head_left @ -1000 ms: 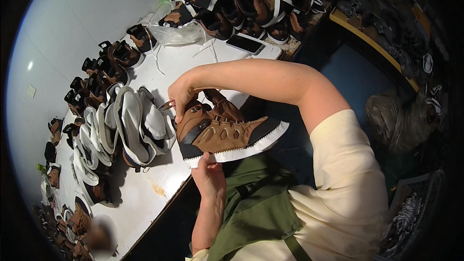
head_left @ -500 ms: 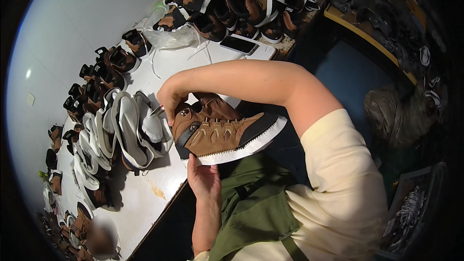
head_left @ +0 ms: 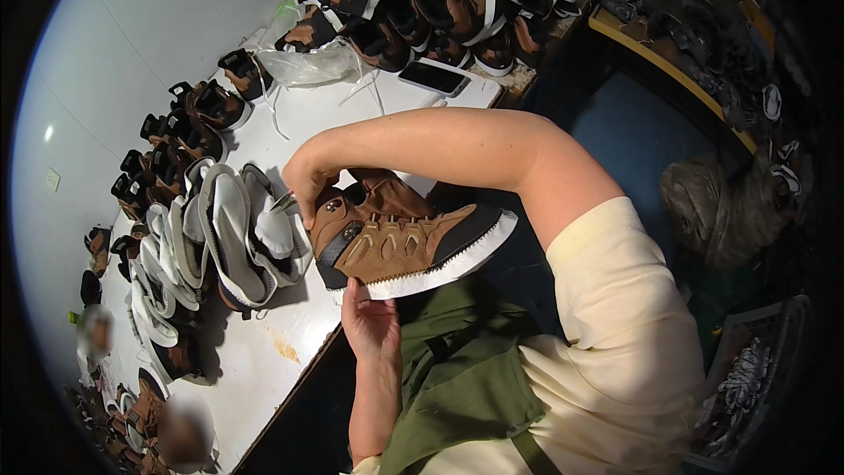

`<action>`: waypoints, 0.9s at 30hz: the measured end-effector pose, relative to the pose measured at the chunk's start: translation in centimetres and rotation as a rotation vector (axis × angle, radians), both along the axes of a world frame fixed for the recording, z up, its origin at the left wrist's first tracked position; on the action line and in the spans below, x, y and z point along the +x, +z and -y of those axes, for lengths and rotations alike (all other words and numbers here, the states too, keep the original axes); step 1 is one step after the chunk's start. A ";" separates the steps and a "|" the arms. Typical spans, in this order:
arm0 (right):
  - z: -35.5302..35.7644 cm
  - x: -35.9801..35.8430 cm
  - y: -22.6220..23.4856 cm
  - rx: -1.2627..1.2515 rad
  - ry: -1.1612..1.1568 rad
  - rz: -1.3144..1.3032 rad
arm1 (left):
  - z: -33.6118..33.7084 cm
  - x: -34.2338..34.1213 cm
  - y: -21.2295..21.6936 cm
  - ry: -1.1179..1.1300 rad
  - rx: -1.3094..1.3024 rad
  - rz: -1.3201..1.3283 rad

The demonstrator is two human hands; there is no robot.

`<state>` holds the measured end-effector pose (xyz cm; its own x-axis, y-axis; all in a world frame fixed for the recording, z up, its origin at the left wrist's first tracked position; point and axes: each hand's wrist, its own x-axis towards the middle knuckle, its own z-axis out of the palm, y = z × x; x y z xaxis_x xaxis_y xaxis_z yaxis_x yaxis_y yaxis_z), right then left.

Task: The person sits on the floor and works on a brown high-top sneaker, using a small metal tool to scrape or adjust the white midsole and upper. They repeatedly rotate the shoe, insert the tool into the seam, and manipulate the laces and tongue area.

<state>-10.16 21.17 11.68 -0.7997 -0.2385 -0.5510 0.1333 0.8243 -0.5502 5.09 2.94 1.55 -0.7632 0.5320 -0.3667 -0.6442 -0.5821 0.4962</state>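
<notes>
White table [head_left: 308, 334]; brown boot [head_left: 396, 237], white sole, black heel, held sideways.

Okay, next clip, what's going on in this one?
A person at a white worktable is holding a brown and black shoe with a white sole up off the table edge. The left hand supports it from below at the sole, while the right hand reaches across and grips the collar end. Beside it lies a row of shoes turned soles-up, more brown shoes line the wall, and a big pile sits at the far end near a phone.
</notes>
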 end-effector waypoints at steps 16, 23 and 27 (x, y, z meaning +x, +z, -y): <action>1.8 -0.7 0.6 0.106 0.070 -0.040 | 0.0 -0.1 -0.9 0.004 -0.022 -0.118; 1.7 -1.0 0.2 0.067 0.075 0.009 | 0.1 -0.2 -1.3 0.033 -0.075 -0.155; 1.7 -0.9 0.2 0.084 0.087 0.013 | -0.1 0.0 -1.0 0.056 -0.124 -0.182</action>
<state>-11.02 19.49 11.92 -0.7708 -0.2591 -0.5819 0.0660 0.8762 -0.4775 5.09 3.09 0.58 -0.8500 0.4459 -0.2806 -0.5058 -0.5418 0.6712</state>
